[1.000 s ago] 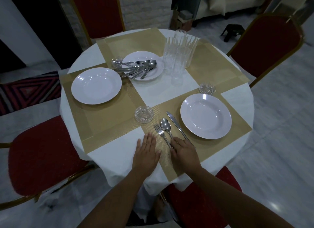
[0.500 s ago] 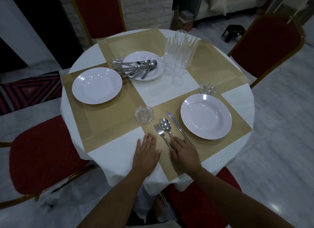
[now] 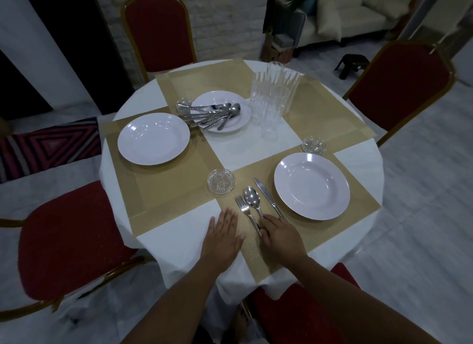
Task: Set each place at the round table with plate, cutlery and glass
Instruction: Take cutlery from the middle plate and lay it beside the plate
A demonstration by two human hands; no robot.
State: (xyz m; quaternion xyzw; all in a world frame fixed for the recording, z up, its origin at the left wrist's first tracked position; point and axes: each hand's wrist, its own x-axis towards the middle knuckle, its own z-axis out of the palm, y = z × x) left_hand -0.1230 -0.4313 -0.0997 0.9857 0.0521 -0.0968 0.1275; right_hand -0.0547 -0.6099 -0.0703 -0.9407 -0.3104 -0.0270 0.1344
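On the near gold placemat (image 3: pixel 317 231) lie a white plate (image 3: pixel 311 185) and, to its left, a knife (image 3: pixel 266 195), a spoon (image 3: pixel 252 198) and a fork (image 3: pixel 244 210). My right hand (image 3: pixel 280 235) rests on the handles of this cutlery, fingers extended over them. My left hand (image 3: pixel 222 236) lies flat on the mat's left edge and the tablecloth. Another white plate (image 3: pixel 153 138) sits on the left placemat. A third plate (image 3: pixel 222 111) at the back carries a pile of spare cutlery (image 3: pixel 210 114). Several clear glasses (image 3: pixel 273 98) stand clustered at the back centre.
Small glass coasters sit near the middle (image 3: pixel 221 182), by the right plate (image 3: pixel 313 145) and by the cutlery pile (image 3: pixel 184 103). Red chairs stand at the left (image 3: pixel 69 238), back (image 3: pixel 156 28), right (image 3: pixel 399 85) and below me (image 3: pixel 302 315). The round table's edge (image 3: pixel 179 261) is close in front.
My hands stay almost still on the mat and cutlery handles; the view has barely shifted.
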